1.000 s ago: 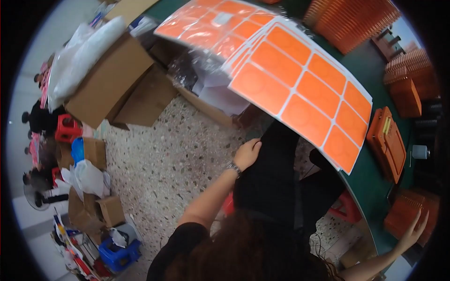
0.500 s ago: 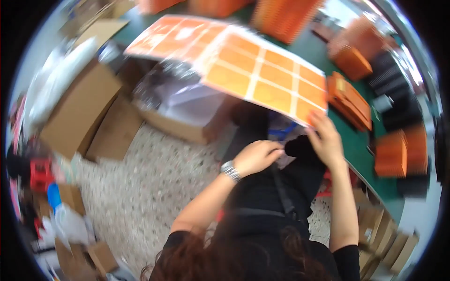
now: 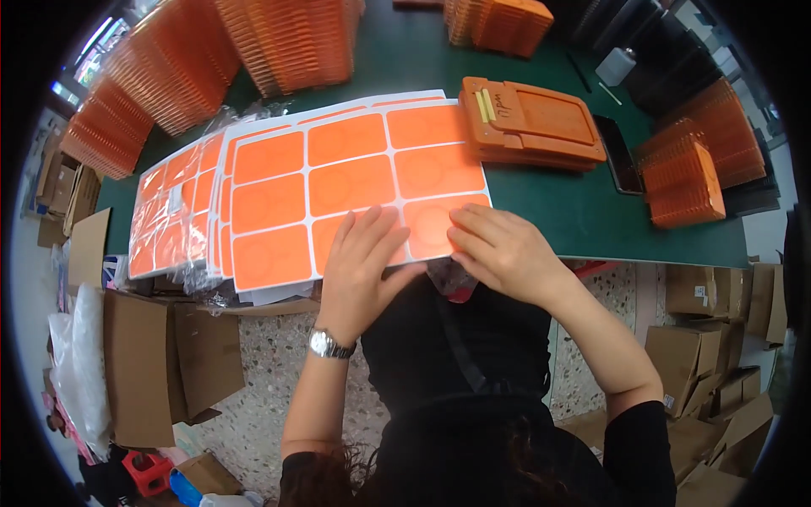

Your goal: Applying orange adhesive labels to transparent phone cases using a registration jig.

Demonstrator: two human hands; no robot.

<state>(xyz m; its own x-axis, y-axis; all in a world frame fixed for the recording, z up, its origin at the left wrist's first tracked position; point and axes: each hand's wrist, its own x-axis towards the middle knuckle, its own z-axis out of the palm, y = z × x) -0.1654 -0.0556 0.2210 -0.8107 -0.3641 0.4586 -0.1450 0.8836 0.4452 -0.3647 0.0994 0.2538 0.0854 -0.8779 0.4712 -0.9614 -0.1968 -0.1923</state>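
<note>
Resting now flat: sticker sheet (image 3: 355, 182), hands (image 3: 363, 270).

Bright, even light over the whole scene, probably from above, with no hard shadows. Only soft, short shadows under the hands (image 3: 422, 253) on the orange sticker sheet (image 3: 338, 186) at the near edge of the table (image 3: 574, 211). Slight pale glare on the glossy orange stickers and on the plastic wrap at the left end of the table. Sharp focus in the centre, no motion blur. Strong fisheye bending: straight table edges curved, things near the rim squeezed and a little soft. Black round border in all corners.
</note>
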